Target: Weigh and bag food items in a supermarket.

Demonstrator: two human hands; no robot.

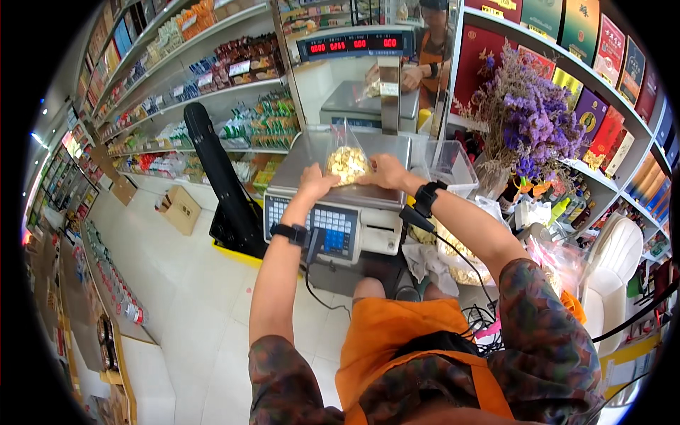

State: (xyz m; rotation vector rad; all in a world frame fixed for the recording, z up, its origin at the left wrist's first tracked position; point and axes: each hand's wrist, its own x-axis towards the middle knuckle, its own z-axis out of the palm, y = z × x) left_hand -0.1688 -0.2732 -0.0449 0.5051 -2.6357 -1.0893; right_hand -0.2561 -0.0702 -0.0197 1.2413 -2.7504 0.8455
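A clear plastic bag of pale, sliced dried pieces (346,163) stands on the steel platform of a label-printing scale (297,159), its empty top pointing up. My left hand (316,182) grips the bag's lower left side. On the opposite side, my right hand (387,172) has its fingers against the lower right of the bag. Exactly what the pieces are, I cannot tell. Below the platform is the scale's keypad (333,229), partly behind my left wrist. The scale's display (356,44) shows lit red digits on a post at the back.
A mirror (313,79) behind the scale reflects it and a person. Left stands a long black case (212,154); packaged-goods shelves (212,117) lie beyond. At right are a clear plastic bin (451,167), dried purple flowers (536,117), filled bags (457,249) and a white chair (611,260).
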